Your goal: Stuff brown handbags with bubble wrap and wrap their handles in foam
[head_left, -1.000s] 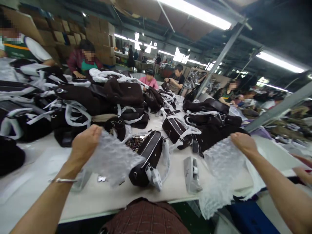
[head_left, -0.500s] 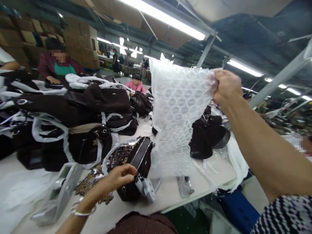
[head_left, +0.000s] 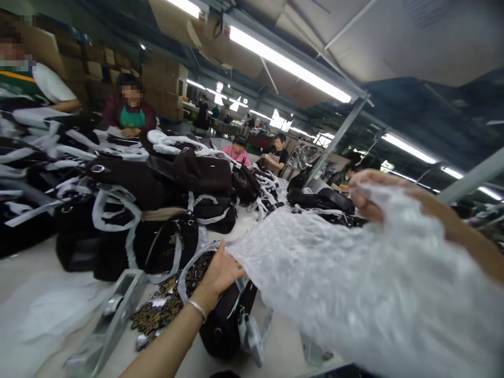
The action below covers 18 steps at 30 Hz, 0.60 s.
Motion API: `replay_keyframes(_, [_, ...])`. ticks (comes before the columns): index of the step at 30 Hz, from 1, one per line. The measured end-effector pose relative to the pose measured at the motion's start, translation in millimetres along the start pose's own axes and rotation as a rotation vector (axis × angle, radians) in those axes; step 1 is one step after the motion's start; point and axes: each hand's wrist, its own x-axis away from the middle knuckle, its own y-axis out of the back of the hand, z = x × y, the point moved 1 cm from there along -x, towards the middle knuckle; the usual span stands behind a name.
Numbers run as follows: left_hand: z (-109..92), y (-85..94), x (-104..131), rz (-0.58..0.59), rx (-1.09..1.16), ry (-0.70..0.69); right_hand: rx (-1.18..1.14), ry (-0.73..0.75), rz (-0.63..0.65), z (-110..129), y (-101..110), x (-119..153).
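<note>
A sheet of clear bubble wrap point(head_left: 315, 262) stretches across the right half of the view, blurred at its near end. My right hand point(head_left: 366, 197) is raised on the right, its fingers closed on the sheet's upper edge. At the sheet's left corner is my left hand point(head_left: 222, 270), thumb up and fingers apart, seeming to touch the plastic. A bracelet circles that wrist. Just below the left hand a dark handbag point(head_left: 226, 320) lies on the table, with a wrapped strap and a pale wrapped tag point(head_left: 252, 333) hanging from it. The wrap hides part of the bag.
Dark handbags with white-wrapped straps point(head_left: 118, 210) are piled at left. A tape dispenser point(head_left: 112, 315) stands near a heap of small metal-and-brown pieces point(head_left: 161, 310). White sheeting point(head_left: 51, 304) covers the table's left side. Several co-workers sit beyond, including a person in a green apron point(head_left: 132, 115).
The bubble wrap has swung from hanging upright to lying across the right side. My right hand has moved lower; my left hand has left the handbag for the wrap's corner. The view has turned.
</note>
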Motion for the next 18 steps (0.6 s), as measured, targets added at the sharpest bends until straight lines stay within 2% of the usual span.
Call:
replay_keyframes(2, [-9,0.6,-16,-0.11,-0.061,-0.052,-0.058,-0.171,0.279,-19,-3,23])
replay_keyframes(4, [-12,-7.4,-27,-0.129,-0.131,-0.14,-0.045,-0.24,0.396,-26,-8,38])
replay_keyframes(6, [-11,-20.6,-30,-0.049,-0.245,-0.191,-0.103,-0.24,0.341,-27,-18,42])
replay_keyframes(9, [0,-37.2,-17,0.108,-0.427,-0.18,-0.302,-0.198,0.083,-37,-33,24])
replay_keyframes(12, [11,-40.8,10,0.159,-0.535,-0.186,-0.477,-0.185,-0.103,-74,-48,-7])
replay_keyframes(14, [16,-39.6,28,0.195,-0.584,-0.123,-0.554,-0.236,-0.118,-108,-63,-22])
replay_keyframes(18, [17,-36.0,51,0.317,-0.639,0.019,-0.603,-0.357,0.023,-162,-115,-27])
